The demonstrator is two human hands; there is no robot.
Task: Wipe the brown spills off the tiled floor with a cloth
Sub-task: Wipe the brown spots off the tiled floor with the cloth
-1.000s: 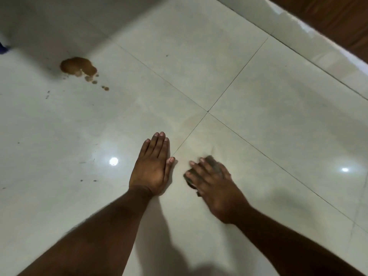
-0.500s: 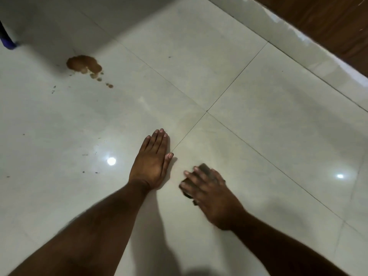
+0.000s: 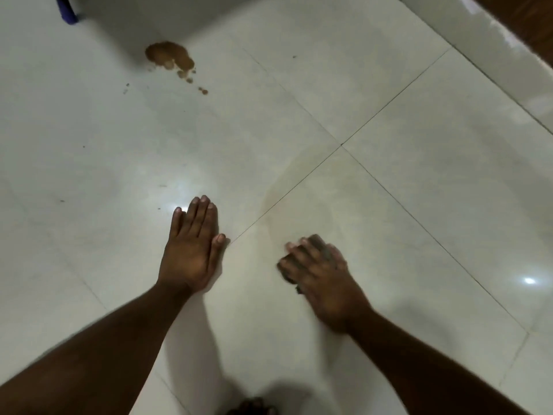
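A brown spill (image 3: 167,55) with a trail of small drops (image 3: 203,90) lies on the white tiled floor (image 3: 389,85) at the upper left. My left hand (image 3: 191,253) rests flat on the floor, fingers straight and together. To its right, my right hand (image 3: 326,283) presses down on a small dark cloth (image 3: 318,241), which mostly hides under the spread fingers; the hand is motion-blurred. A faint wet smear (image 3: 287,199) shows on the tiles just beyond the cloth, across a grout line. The spill is far from both hands.
A blue object (image 3: 67,10) stands at the top left edge beside a shadowed area. A glossy tiled skirting (image 3: 493,55) and brown wood (image 3: 532,19) run along the upper right. Tiny dark specks (image 3: 125,88) dot the left tiles. Toes (image 3: 251,408) show at the bottom edge.
The view has shifted so the spill sits nearer the middle. My right hand with the cloth has slid a little away from the left hand. The left hand stays flat.
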